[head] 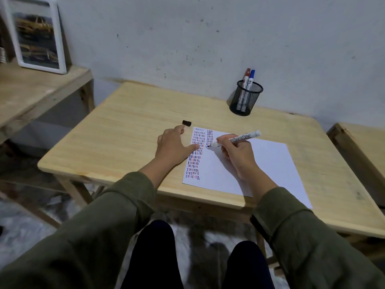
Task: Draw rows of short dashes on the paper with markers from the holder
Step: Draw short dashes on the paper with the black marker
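Observation:
A white sheet of paper [260, 165] lies on the wooden table [129, 130]. Its left edge carries a column of short red, blue and black dashes, with a second, shorter column beside it. My right hand [236, 156] grips a white marker [237, 139] whose dark tip touches the paper at the bottom of the second column. My left hand [174, 148] lies flat with fingers spread, thumb on the paper's left edge. The marker's black cap [186, 123] lies on the table just beyond my left fingertips. A black mesh holder [245, 99] at the back contains a red marker [246, 77] and a blue marker [251, 78].
A second wooden table [31, 94] stands at the left with a white-framed picture [36, 36] leaning on the wall. Another wooden piece [362, 147] is at the right edge. The grey wall rises right behind the holder.

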`<act>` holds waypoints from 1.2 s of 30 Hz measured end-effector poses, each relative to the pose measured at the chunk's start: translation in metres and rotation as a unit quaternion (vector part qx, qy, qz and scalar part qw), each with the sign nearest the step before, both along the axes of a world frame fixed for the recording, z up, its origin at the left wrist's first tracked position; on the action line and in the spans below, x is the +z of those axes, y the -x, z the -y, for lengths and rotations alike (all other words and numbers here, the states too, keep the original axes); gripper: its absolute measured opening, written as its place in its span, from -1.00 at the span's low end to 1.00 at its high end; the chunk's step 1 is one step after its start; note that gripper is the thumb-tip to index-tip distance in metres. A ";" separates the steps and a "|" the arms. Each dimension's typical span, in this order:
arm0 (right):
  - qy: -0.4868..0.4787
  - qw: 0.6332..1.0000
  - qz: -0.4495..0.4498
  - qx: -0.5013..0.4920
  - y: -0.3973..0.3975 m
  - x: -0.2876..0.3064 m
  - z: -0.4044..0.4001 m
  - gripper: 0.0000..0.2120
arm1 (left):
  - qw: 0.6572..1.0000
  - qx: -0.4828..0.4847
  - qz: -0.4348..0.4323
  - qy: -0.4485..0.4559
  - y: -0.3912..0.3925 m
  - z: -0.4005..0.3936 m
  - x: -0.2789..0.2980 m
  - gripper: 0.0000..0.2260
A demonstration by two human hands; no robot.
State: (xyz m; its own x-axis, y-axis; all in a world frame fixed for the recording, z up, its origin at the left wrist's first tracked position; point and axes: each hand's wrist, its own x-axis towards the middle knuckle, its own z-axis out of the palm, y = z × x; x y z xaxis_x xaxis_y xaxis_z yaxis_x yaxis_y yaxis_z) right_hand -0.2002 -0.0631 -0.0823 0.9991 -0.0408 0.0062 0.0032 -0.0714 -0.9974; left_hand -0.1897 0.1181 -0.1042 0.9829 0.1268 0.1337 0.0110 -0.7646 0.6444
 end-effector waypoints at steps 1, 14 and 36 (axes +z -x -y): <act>0.012 1.000 0.003 0.000 0.000 -0.001 0.000 -0.91 | 1.000 0.000 0.000 0.000 0.000 0.000 0.000 -0.27; 0.071 0.997 0.018 0.014 0.003 -0.002 0.000 -0.90 | 1.000 0.000 0.008 0.001 0.001 0.001 0.001 -0.26; -0.051 0.999 -0.016 -0.005 -0.009 0.003 0.005 -0.92 | 1.000 0.018 0.002 0.019 -0.004 0.001 0.004 -0.33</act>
